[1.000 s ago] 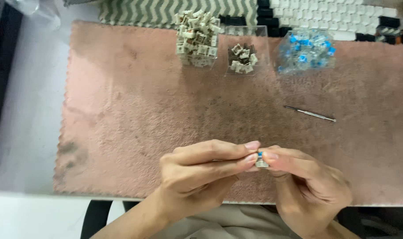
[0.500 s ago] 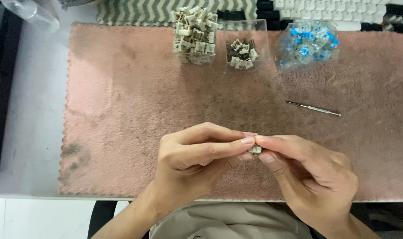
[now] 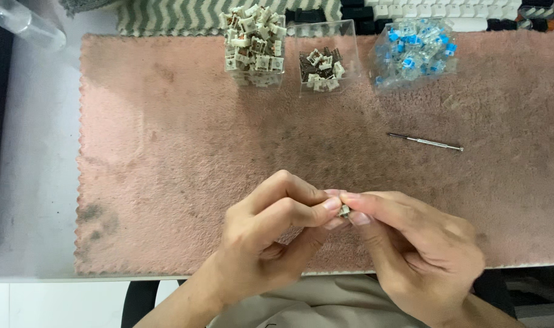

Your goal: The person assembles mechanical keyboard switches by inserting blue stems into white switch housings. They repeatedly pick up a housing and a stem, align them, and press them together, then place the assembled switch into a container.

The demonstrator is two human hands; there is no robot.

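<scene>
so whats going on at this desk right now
A person sits at a desk over a pink fuzzy mat, pinching one small keyboard switch between the fingertips of the left hand and the right hand, just above the mat's near edge. At the far edge stand a heap of beige switches, a clear box of small brown and white parts and a clear container of blue switches. A thin metal tool lies untouched on the mat to the right.

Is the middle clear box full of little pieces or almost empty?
Nearly empty: the middle clear box has just a small heap of pieces at its bottom.
</scene>
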